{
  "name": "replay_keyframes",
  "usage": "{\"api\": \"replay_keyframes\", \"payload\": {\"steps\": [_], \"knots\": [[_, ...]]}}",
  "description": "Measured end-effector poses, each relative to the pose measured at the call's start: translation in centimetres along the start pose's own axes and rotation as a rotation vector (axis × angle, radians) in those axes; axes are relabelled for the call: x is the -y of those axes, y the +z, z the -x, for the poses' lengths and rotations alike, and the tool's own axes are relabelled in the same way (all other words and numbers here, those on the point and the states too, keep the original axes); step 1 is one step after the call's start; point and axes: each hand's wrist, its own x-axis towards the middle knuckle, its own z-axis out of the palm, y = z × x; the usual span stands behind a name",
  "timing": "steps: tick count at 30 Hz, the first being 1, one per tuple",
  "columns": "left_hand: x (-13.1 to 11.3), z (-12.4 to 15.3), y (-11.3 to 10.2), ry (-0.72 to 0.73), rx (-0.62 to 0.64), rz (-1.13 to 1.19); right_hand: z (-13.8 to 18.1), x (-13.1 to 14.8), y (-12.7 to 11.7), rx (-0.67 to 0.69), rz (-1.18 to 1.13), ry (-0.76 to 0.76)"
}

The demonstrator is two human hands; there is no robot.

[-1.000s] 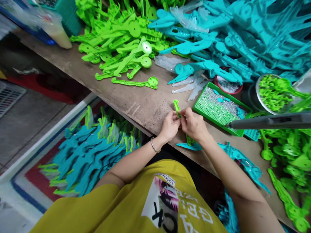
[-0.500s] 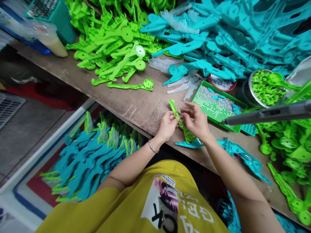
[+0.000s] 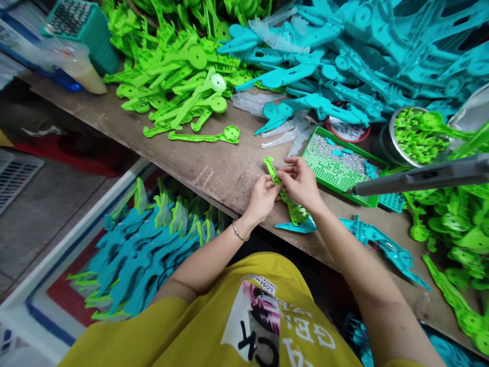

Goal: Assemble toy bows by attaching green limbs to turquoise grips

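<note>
Over the near edge of the brown workbench (image 3: 214, 163), both hands pinch one long green plastic part (image 3: 272, 171). My left hand (image 3: 263, 198) grips it from the left, fingers closed. My right hand (image 3: 301, 182) holds it from the right, thumb and fingers pressed on its middle. The part's far tip points up and left; its lower end (image 3: 297, 214) rests near a teal part (image 3: 294, 227) lying at the bench edge.
A green tray of small metal screws (image 3: 336, 165) sits just right of my hands. A grey powered screwdriver (image 3: 420, 178) hangs over it. Heaps of green parts (image 3: 179, 66) and teal parts (image 3: 344, 56) fill the back. A bin of assembled pieces (image 3: 145, 244) stands below the bench.
The green part has tipped from upright in my pinched fingers to slanting up and left. My right hand opened briefly, then closed on the part again.
</note>
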Motion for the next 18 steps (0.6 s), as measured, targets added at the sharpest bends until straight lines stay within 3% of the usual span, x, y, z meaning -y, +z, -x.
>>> {"api": "replay_keyframes", "payload": {"steps": [4,7,13,18], "knots": [[0.0,-0.1,0.0,-0.004,-0.011,0.001,-1.6,-0.6,0.6,0.087,-0.062,0.154],[0.0,-0.1,0.0,0.0,-0.011,-0.003,-1.6,-0.1,0.5,0.113,-0.078,0.177],[0.1,-0.2,0.1,0.071,-0.046,-0.035,0.3,2.0,0.4,0.05,0.35,-0.256],[0.4,-0.4,0.0,0.134,-0.107,-0.096,0.5,2.8,1.0,0.064,0.622,-0.323]]}}
